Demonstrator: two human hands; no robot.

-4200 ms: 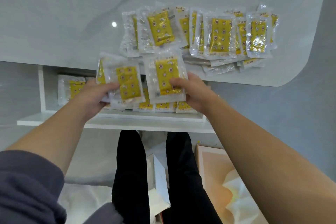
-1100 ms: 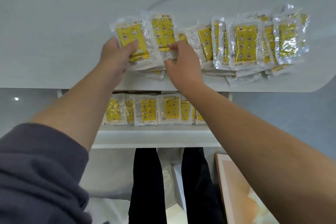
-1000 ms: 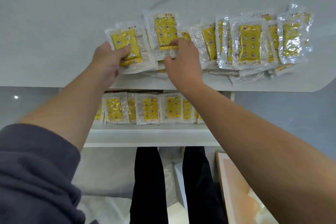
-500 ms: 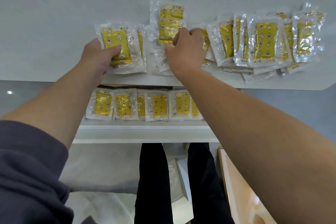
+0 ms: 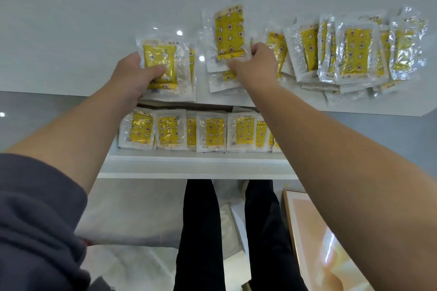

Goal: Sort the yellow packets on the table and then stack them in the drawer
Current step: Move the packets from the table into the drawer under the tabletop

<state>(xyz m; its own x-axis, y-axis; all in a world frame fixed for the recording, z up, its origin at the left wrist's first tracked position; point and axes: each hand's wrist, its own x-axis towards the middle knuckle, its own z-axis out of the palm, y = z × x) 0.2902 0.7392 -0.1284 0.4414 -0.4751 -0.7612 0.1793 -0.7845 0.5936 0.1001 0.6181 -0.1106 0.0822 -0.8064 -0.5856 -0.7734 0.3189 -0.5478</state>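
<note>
Yellow packets in clear wrappers lie in a pile [image 5: 354, 54] on the right part of the white table [image 5: 94, 19]. My left hand [image 5: 134, 75] grips a small stack of packets [image 5: 165, 66] near the table's front edge, thumb across the top one. My right hand [image 5: 255, 66] pinches the bottom of a single packet [image 5: 229, 33] and holds it upright above a few loose packets [image 5: 220, 78]. Below the table edge, the open white drawer [image 5: 196, 163] holds a row of several packets [image 5: 208, 132] lying side by side.
My legs in black trousers [image 5: 201, 231] stand under the drawer. A framed board [image 5: 319, 243] lies on the floor at the lower right. White bags [image 5: 132, 215] sit on the floor to the left. The table's rounded corner is at the right [image 5: 425, 111].
Both hands came up from the drawer to the table. The left hand slid its stack of packets leftward; the right hand picked one packet off the pile and lifted it upright.
</note>
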